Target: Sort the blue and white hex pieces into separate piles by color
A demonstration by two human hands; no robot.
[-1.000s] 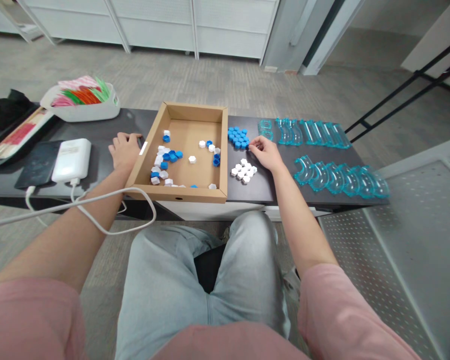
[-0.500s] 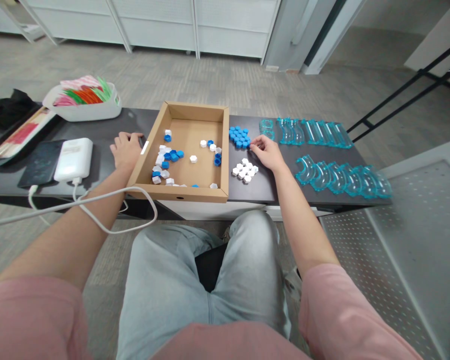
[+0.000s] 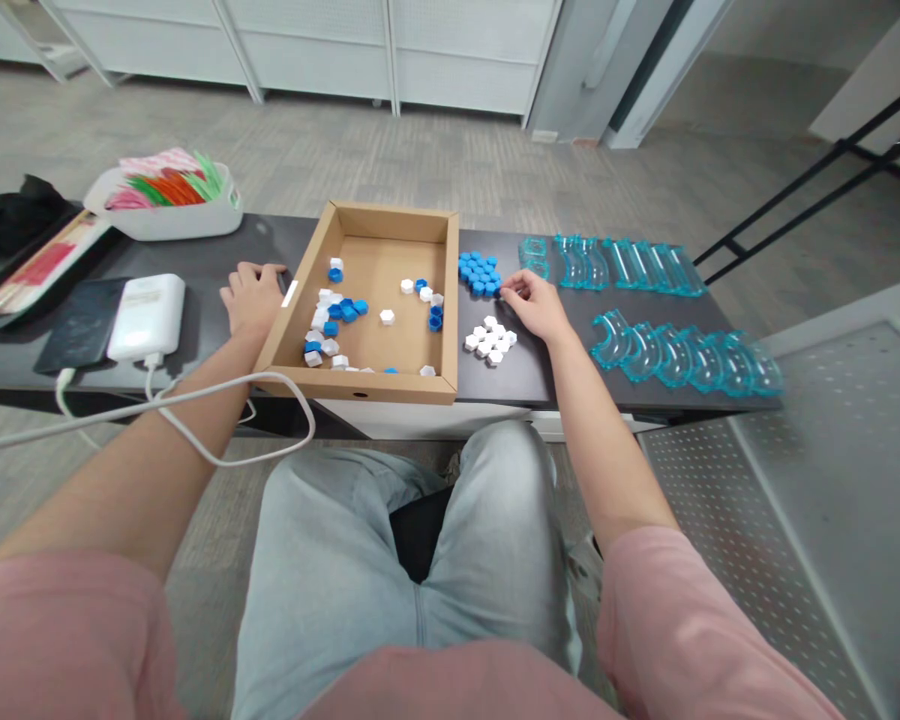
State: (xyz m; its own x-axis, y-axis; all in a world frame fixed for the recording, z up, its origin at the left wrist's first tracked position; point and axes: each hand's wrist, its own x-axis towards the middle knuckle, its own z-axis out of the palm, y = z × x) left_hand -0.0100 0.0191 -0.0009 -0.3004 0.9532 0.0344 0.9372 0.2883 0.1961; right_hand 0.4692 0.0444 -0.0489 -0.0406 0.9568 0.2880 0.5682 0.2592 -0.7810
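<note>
- Blue blocks (image 3: 478, 272) are gathered in a tight cluster on the tabletop (image 3: 529, 385), just beside the right wall of the cardboard box (image 3: 390, 388); white blocks (image 3: 484, 349) are grouped nearer the person.
- Right hand (image 3: 536, 303): thumb and fingertips are brought near each other at the right edge of the blue cluster. Whether a block is pinched cannot be told.
- Left hand (image 3: 251, 297): laid by the box's left wall, fingers partly hidden; whether anything is gripped cannot be told.
- Mixed blocks (image 3: 347, 311), blue and white, are scattered inside the box, some tipped on their sides.
- Handling, judged by look: blocks are taken to be light, stiff plastic, not easily broken. Smooth faces may be slippery under a hard squeeze, and neighbours are easily nudged.
- Grasp: a block is best taken by two opposite flat sides, between thumb and forefinger, at the cluster's outer edge where finger room is given.
- Clear teal plastic pieces (image 3: 649, 355) are laid in rows at right; thin-walled by appearance, best lifted by their edges.
</note>
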